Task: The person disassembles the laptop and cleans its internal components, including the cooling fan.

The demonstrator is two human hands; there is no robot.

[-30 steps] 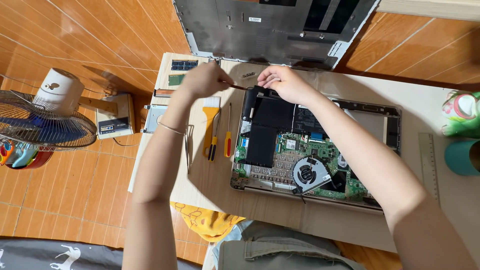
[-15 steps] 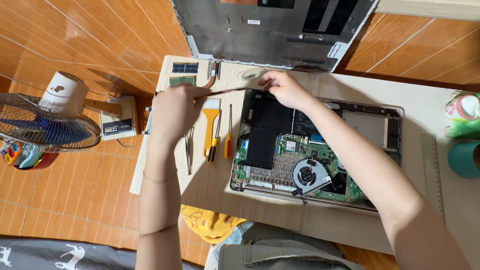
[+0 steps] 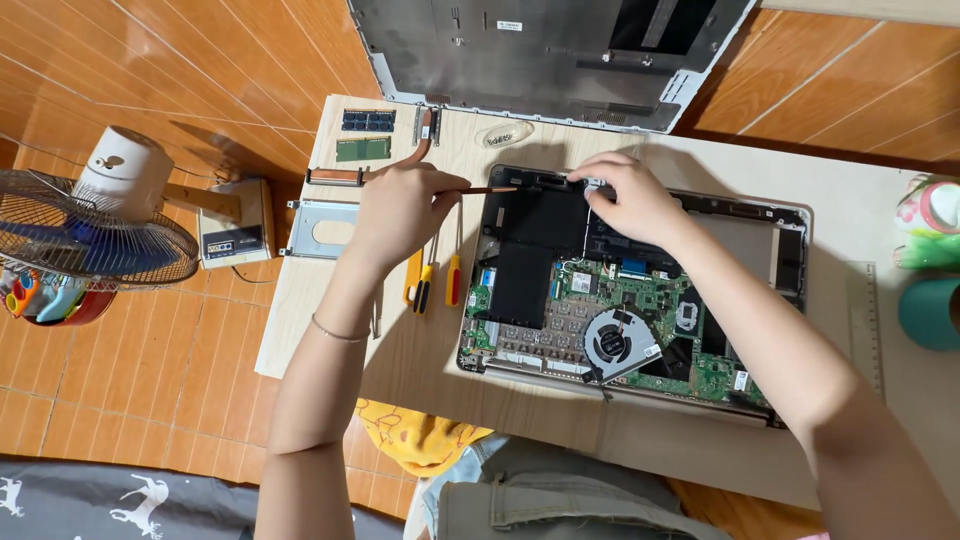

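Fingers of the left hand pinch a thin brown rod – its tip points toward the right hand, fingertips pressed on the opened laptop beneath them

laptop: opened dark-framed laptop base, bottom cover off, flat on the pale table; green board, round grey fan, black battery block exposed
tool: thin dark brown rod-like tool, lying near-horizontal, tip at the base's top-left edge by the battery

Bare tabletop lies free left of the screwdrivers; the raised back cover blocks the far side.
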